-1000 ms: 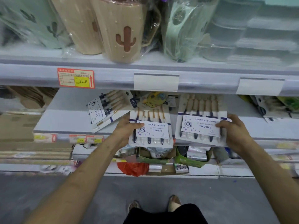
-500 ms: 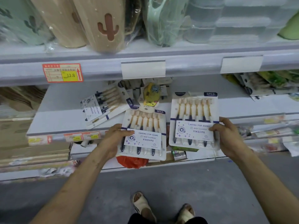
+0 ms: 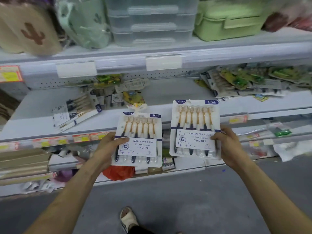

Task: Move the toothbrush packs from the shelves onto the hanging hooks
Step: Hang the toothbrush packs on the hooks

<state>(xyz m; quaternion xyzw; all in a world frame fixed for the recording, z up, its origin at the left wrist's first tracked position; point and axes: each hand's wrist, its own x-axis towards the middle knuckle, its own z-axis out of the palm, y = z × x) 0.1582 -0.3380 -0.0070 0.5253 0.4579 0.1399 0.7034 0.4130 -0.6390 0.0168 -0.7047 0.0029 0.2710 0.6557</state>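
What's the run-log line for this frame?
left hand: holds left pack | right hand: holds right pack | state: upright, off shelf

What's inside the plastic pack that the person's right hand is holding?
Six toothbrushes stand side by side in the right-hand pack, heads up. The white label covers the middle of their handles, and the right hand hides the pack's edge.

we look through one head-worn camera (wide-angle, so the shelf edges bow), facing forward and down. the left hand (image 3: pixel 108 146) and right hand (image 3: pixel 231 147) sit close, mid-frame. the shelves (image 3: pixel 170 92) rise just beyond the hands. the floor (image 3: pixel 185 200) and a sandalled foot (image 3: pixel 129 218) lie below them, nearer us.
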